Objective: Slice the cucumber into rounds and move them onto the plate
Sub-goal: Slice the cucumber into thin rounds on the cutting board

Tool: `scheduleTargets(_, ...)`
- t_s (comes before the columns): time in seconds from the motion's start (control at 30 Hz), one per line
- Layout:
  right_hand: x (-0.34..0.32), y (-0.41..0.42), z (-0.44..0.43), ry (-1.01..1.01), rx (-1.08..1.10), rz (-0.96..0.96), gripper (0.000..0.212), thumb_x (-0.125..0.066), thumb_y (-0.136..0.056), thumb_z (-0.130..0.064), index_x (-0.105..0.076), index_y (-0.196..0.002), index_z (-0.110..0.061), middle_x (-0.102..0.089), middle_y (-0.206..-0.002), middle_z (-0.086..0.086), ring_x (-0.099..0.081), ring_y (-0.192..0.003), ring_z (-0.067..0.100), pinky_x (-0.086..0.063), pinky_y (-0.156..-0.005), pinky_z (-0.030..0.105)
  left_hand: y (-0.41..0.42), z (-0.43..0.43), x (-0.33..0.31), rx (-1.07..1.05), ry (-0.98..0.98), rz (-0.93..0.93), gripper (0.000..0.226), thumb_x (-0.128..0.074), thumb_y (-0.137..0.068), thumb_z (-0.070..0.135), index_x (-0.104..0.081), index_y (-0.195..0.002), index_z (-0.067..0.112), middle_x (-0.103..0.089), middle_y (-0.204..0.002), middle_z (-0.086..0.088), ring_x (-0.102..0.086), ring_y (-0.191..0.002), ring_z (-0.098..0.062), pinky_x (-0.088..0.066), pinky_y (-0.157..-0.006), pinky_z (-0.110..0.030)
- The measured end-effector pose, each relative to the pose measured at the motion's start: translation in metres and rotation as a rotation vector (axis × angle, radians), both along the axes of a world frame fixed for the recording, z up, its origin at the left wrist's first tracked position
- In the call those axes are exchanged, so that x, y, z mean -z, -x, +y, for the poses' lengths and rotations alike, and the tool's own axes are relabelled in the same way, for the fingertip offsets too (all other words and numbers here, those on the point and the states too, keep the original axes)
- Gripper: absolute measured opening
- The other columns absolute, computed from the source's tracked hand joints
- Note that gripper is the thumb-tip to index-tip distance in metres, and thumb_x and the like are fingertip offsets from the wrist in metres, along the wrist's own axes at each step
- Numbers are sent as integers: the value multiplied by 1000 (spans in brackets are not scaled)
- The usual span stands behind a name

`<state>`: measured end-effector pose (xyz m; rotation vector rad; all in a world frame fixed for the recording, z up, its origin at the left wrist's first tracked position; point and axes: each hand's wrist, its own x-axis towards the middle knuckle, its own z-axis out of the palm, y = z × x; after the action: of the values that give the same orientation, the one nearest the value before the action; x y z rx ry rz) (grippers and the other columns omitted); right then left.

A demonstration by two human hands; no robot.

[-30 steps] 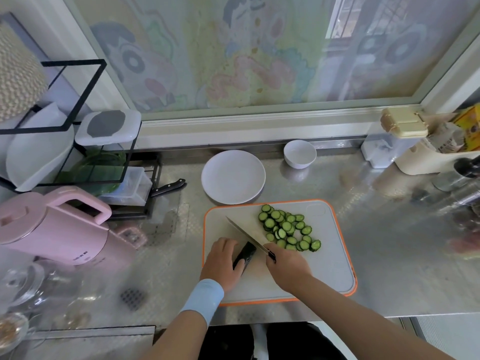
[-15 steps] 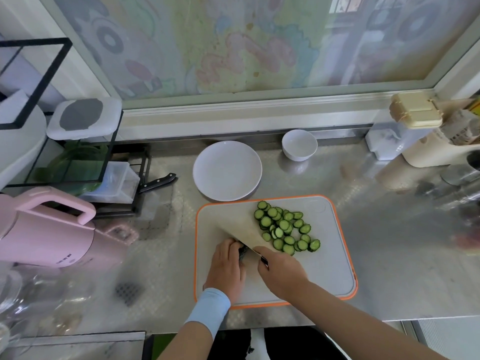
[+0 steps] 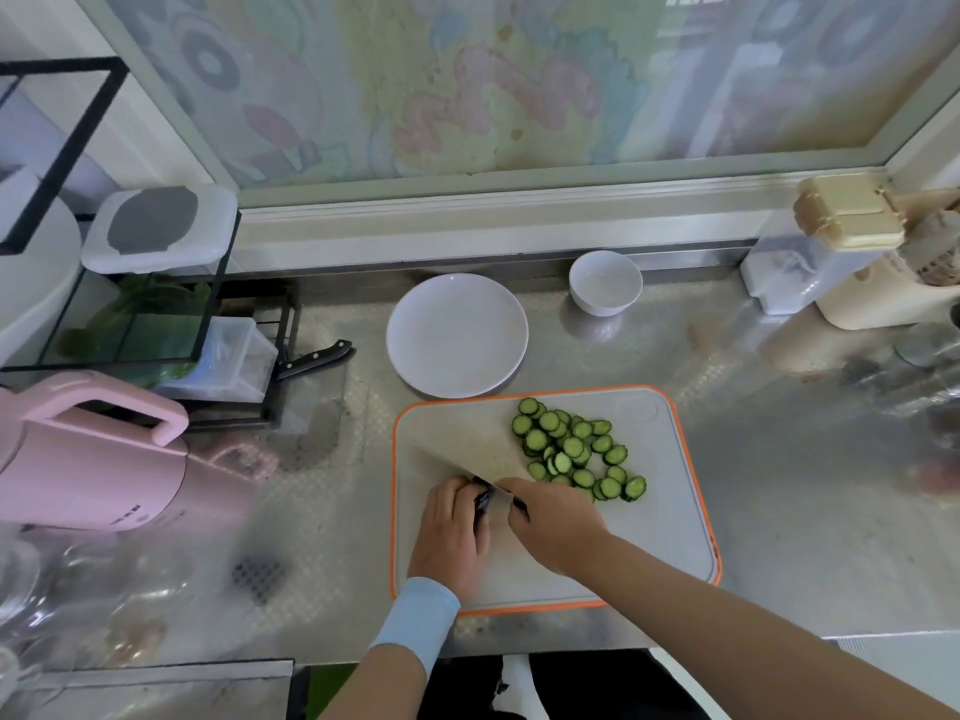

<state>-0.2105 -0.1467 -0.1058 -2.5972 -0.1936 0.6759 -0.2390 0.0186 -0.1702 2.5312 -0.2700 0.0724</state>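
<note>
"Where was the cucumber?"

"A short, dark cucumber end (image 3: 483, 498) lay under the tips of the left hand (image 3: 449, 532). Those fingers were bent down over it and held it on the cutting board (image 3: 654, 522)."

"What did the right hand (image 3: 553, 522) do?"

"Its fingers were wrapped tight round the handle of the knife (image 3: 467, 467). The blade stuck out past the fingers, away from the person. It looked blurry. It was right beside the left fingertips."

"Where were the rounds (image 3: 571, 449)?"

"In a green heap on the board, just past the right hand's fingers and to the right of the blade."

"And the plate (image 3: 457, 335)?"

"Farther out past all the fingers, just over the far edge of the board. A little white bowl (image 3: 605, 283) sat to its right."
</note>
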Motion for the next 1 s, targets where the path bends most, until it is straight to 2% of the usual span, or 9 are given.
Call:
scheduleTargets(0.1,-2,1,0,22,1,9,42,-36,-97,-31,-47,-137,-39,-68,-96,0,-61,-84,23,-44,-59,30,3,1,0,5,22,8,33,-45,-84,18,-53,-116,12,-47,-117,-4,-47,-105,-23,-46,-92,-37)
scheduleTargets(0.4,-5,14,0,35,45,-9,38,-34,-101,-36,-45,-137,-38,-70,-90,-2,-63,-79,22,-54,-67,36,1,4,7,32,48,-107,18,-48,-93,18,-54,-108,11,-50,-112,-5,-48,-101,-22,-43,-91,-29)
scheduleTargets(0.6,-17,30,0,58,1,-162,37,-34,-102,-35,-46,-136,-39,-57,-73,-6,-58,-64,21,-49,-55,34,1,2,15,27,6,-130,20,-50,-92,17,-52,-111,9,-54,-104,-11,-50,-98,-26,-44,-89,-34)
scheduleTargets(0.73,-16,40,-3,77,11,-175,38,-33,-103,-36,-43,-139,-38,-57,-75,-5,-57,-62,23,-50,-55,37,2,1,20,42,-53,-134,20,-49,-93,17,-50,-112,9,-54,-101,-13,-52,-95,-30,-46,-87,-39)
scheduleTargets(1.0,-18,36,-3,93,15,-144,35,-31,-103,-34,-41,-136,-38,-56,-72,-4,-56,-61,23,-50,-55,35,0,0,13,57,2,-142,23,-50,-92,14,-48,-115,10,-50,-109,-11,-50,-99,-28,-42,-92,-34)
